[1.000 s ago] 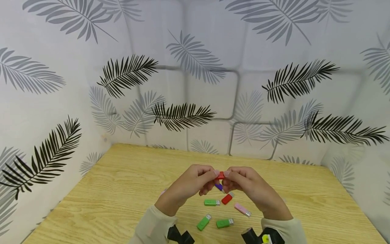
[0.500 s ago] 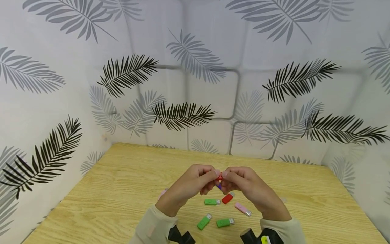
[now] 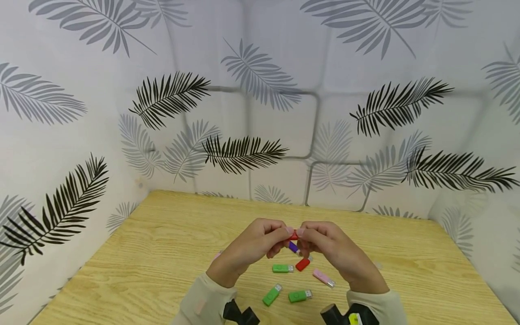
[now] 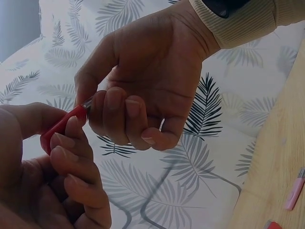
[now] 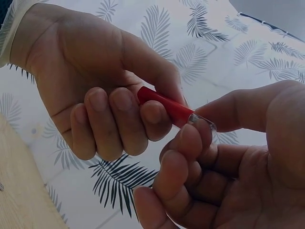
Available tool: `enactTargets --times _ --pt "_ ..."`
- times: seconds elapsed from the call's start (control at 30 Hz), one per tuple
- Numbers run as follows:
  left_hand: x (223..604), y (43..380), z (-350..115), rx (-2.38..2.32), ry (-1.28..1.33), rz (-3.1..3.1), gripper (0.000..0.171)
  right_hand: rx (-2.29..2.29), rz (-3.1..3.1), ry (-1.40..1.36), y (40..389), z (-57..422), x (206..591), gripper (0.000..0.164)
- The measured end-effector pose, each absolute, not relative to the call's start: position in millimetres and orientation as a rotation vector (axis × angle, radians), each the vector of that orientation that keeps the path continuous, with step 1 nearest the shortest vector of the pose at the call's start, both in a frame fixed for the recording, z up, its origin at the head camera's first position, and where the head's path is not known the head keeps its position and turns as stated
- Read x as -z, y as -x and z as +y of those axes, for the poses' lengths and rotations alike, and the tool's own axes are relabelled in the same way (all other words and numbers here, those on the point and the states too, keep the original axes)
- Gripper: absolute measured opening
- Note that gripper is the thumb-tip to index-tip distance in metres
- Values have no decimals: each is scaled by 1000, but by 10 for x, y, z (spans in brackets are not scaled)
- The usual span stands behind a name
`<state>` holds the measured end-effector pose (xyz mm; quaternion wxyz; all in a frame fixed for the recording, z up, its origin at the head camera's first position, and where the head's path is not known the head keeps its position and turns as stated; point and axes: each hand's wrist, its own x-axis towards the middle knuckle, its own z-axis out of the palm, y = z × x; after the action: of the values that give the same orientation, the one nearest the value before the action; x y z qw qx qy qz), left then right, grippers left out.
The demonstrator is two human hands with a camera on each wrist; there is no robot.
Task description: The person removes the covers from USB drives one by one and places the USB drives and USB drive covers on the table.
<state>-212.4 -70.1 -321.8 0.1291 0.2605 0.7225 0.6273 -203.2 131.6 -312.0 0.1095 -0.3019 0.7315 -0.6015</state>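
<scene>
Both hands are raised over the table, meeting at a red USB stick [image 3: 294,234]. My left hand [image 3: 253,243] pinches its red body [image 4: 61,129] between thumb and fingers. At the other end, my right hand [image 3: 335,250] pinches the metal plug end [image 5: 194,118], where a clear edge shows by the thumb. Fingertips hide much of that end. Below the hands, a purple USB stick [image 3: 294,248] and a second red USB stick [image 3: 302,264] lie on the table.
Nearer the body lie several green USB sticks [image 3: 272,295] and a pink USB stick [image 3: 323,278]. Another pink item [image 3: 218,255] is mostly hidden behind the left wrist. The wooden table [image 3: 142,253] ends at a leaf-patterned curtain [image 3: 276,122].
The hands stay nearly in place, still gripping the red USB stick. Their thumbs drew slightly closer together, and more of the purple USB stick shows below the fingers now than half a second ago.
</scene>
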Motion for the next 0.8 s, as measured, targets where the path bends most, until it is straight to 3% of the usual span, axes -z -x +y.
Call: enactTargets --times 0.8 --pt "3217 2130 -717 -1822 -809 2107 34 1772 2149 909 2013 1334 3100 42"
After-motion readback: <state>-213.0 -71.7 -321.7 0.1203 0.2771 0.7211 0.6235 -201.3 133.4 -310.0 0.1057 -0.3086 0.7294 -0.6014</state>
